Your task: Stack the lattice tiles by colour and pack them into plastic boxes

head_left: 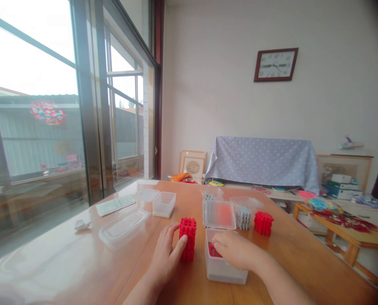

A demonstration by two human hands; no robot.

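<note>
A tall red stack of interlocking pieces [188,241] stands on the wooden table, and my left hand [168,250] has its thumb and fingers around its left side. Just right of it is a clear plastic box [226,273]. My right hand [233,249] reaches into this box with bent fingers, at a red piece [213,250] inside. The fingertips are partly hidden there. Behind the box lies a clear lid [220,215]. A grey stack [243,218] and a shorter red stack [264,223] stand farther right.
On the left of the table [138,271] are a large clear lid [124,228], an open clear box [164,205], a pale sheet [115,205] and a crumpled wrapper [82,225]. Grey pieces [209,197] sit behind the middle lid. A window borders the left side.
</note>
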